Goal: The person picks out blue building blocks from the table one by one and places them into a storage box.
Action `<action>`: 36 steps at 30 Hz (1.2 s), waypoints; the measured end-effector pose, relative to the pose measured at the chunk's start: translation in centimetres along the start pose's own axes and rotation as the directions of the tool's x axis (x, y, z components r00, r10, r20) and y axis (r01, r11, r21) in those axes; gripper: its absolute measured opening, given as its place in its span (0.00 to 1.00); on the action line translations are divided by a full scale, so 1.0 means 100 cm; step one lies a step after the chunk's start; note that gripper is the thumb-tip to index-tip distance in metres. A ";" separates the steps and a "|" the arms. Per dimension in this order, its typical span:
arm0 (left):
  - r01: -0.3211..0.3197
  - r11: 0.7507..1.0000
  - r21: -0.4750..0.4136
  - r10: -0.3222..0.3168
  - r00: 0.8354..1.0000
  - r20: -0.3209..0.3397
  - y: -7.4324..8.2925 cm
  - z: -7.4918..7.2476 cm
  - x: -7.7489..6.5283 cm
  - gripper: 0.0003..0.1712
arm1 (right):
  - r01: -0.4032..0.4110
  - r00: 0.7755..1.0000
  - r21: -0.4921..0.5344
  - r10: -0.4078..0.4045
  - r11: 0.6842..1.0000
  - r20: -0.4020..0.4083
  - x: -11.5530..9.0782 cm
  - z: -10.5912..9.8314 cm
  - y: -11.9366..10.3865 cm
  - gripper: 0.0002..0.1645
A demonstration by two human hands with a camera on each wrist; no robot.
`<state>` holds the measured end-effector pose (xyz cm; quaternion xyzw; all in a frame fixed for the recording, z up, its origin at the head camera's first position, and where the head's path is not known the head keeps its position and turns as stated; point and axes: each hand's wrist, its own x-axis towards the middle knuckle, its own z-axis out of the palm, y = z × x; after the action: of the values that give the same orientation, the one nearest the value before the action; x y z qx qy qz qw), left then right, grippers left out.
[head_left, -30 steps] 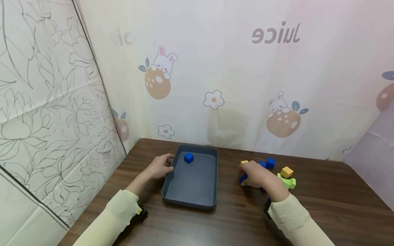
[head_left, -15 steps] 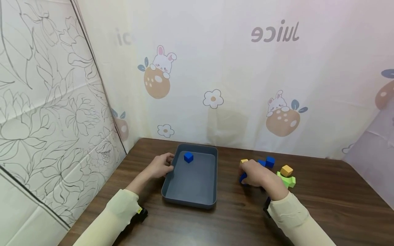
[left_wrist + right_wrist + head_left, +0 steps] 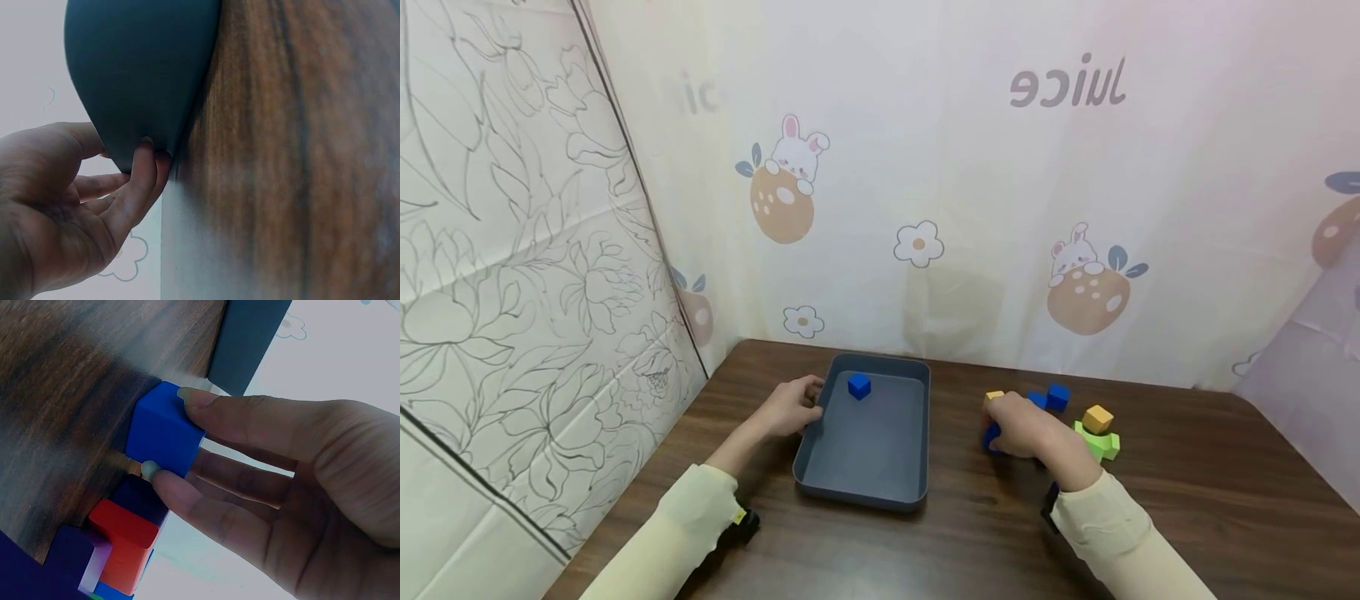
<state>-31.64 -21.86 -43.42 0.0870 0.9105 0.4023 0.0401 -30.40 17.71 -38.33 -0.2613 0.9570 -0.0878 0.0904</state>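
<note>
A grey rectangular tray [image 3: 865, 450] lies on the table with one blue cube [image 3: 860, 385] at its far left. At its left wall is my left hand [image 3: 786, 406]; the left wrist view shows one digit over the tray's rim and fingertips against the outer wall. To the right of the tray, my right hand [image 3: 1018, 425] pinches a blue block [image 3: 159, 428] between thumb and finger, low at the tabletop. Whether the block touches the table is unclear. Beside it in the right wrist view are a red block [image 3: 125, 534] and a dark purple-blue block [image 3: 72, 556].
A yellow block [image 3: 994, 395] shows just behind my right hand. Farther right are a blue cube [image 3: 1057, 397], another yellow block [image 3: 1097, 418] and a green notched block [image 3: 1101, 443]. A printed curtain [image 3: 865, 167] hangs behind the wooden table [image 3: 970, 542].
My right fingertips have shifted slightly on the blue block, and more of its lower left side shows. The left hand and the tray stay where they were.
</note>
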 end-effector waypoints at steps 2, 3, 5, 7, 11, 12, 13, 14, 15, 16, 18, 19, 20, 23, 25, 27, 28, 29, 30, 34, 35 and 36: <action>0.001 1.000 -0.001 -0.001 1.000 0.001 -0.001 0.001 0.000 0.29 | 0.006 1.000 0.000 -0.006 1.000 -0.003 -0.001 0.001 0.000 0.11; 0.000 1.000 0.000 0.000 1.000 0.000 -0.001 0.001 0.000 0.29 | 0.005 1.000 0.000 -0.005 1.000 -0.005 -0.001 0.002 0.000 0.12; -0.001 1.000 -0.001 0.001 1.000 -0.001 -0.001 0.001 0.000 0.29 | 0.004 1.000 -0.001 -0.004 1.000 -0.004 -0.001 0.001 -0.001 0.11; -0.003 1.000 -0.001 0.003 1.000 0.000 -0.001 0.001 0.000 0.28 | 0.004 1.000 -0.001 -0.004 1.000 -0.002 -0.001 0.001 -0.001 0.11; -0.006 1.000 -0.003 0.006 1.000 0.004 -0.001 0.001 0.000 0.29 | 0.004 1.000 -0.002 -0.004 1.000 0.002 -0.002 0.001 -0.001 0.11; -0.007 1.000 -0.005 0.007 1.000 0.006 -0.001 0.001 -0.001 0.29 | 0.005 1.000 -0.001 -0.005 1.000 0.001 -0.002 0.001 -0.002 0.11; -0.007 1.000 -0.006 0.007 1.000 0.006 -0.001 0.001 0.000 0.29 | 0.008 1.000 -0.002 -0.008 1.000 -0.001 -0.002 0.000 -0.002 0.12; -0.008 1.000 -0.008 0.008 1.000 0.006 -0.001 0.001 -0.001 0.29 | 0.014 1.000 -0.006 -0.014 1.000 -0.006 -0.002 0.000 -0.001 0.12; -0.008 1.000 -0.009 0.008 1.000 0.006 -0.001 0.001 -0.001 0.29 | 0.019 1.000 -0.007 -0.019 1.000 -0.011 -0.002 0.000 -0.001 0.12; -0.007 1.000 -0.010 0.007 1.000 0.006 -0.001 0.001 0.000 0.29 | 0.023 1.000 -0.009 -0.023 1.000 -0.016 -0.002 0.000 -0.001 0.11; -0.005 1.000 -0.010 0.005 1.000 0.007 -0.001 0.000 0.000 0.29 | 0.038 0.999 -0.019 -0.038 0.999 -0.024 -0.001 -0.001 -0.001 0.11; -0.001 1.000 -0.009 0.001 1.000 0.007 -0.001 0.000 0.000 0.29 | 0.043 0.999 -0.022 -0.043 0.999 -0.027 -0.001 -0.001 0.000 0.11; 0.001 1.000 -0.009 -0.001 1.000 0.007 0.000 0.000 0.000 0.29 | 0.043 0.999 -0.021 -0.043 0.999 -0.029 -0.001 -0.001 0.000 0.11; 0.009 1.000 -0.008 -0.009 1.000 0.009 0.000 0.000 0.000 0.29 | 0.040 0.999 -0.014 -0.040 0.999 -0.025 0.000 -0.002 0.000 0.10; 0.011 1.000 -0.009 -0.011 1.000 0.011 0.000 -0.001 0.001 0.29 | 0.034 0.999 -0.005 -0.034 0.999 -0.023 0.000 -0.003 0.000 0.11; 0.012 1.000 -0.009 -0.012 1.000 0.012 0.000 -0.001 0.001 0.29 | 0.037 0.999 0.001 -0.037 0.999 -0.025 0.000 -0.004 0.000 0.11; 0.012 1.000 -0.007 -0.012 1.000 0.012 0.000 -0.001 0.001 0.29 | 0.042 0.999 0.001 -0.041 0.999 -0.030 0.000 -0.005 0.000 0.12; 0.012 1.000 -0.007 -0.012 1.000 0.013 0.000 -0.001 0.001 0.29 | 0.047 0.998 0.005 -0.046 0.999 -0.036 -0.001 -0.006 -0.001 0.12; 0.012 1.000 -0.007 -0.012 1.000 0.014 0.000 -0.001 0.001 0.29 | 0.053 0.998 0.006 -0.052 0.999 -0.045 -0.001 -0.006 -0.001 0.12; 0.015 1.000 -0.004 -0.015 1.000 0.016 0.000 -0.001 0.001 0.29 | 0.074 0.994 0.003 -0.073 0.997 -0.084 -0.003 -0.009 -0.002 0.11; 0.014 1.000 -0.004 -0.013 1.000 0.016 0.000 -0.001 0.001 0.29 | 0.078 0.993 0.002 -0.078 0.997 -0.092 -0.004 -0.010 -0.002 0.11; 0.012 1.000 -0.004 -0.012 1.000 0.017 0.000 -0.001 0.001 0.29 | 0.081 0.992 -0.001 -0.081 0.997 -0.098 -0.004 -0.010 -0.002 0.10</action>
<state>-31.76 -21.95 -43.35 0.0849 0.9098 0.4031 0.0504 -30.20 17.91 -37.27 -0.2951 0.9488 -0.1057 0.0401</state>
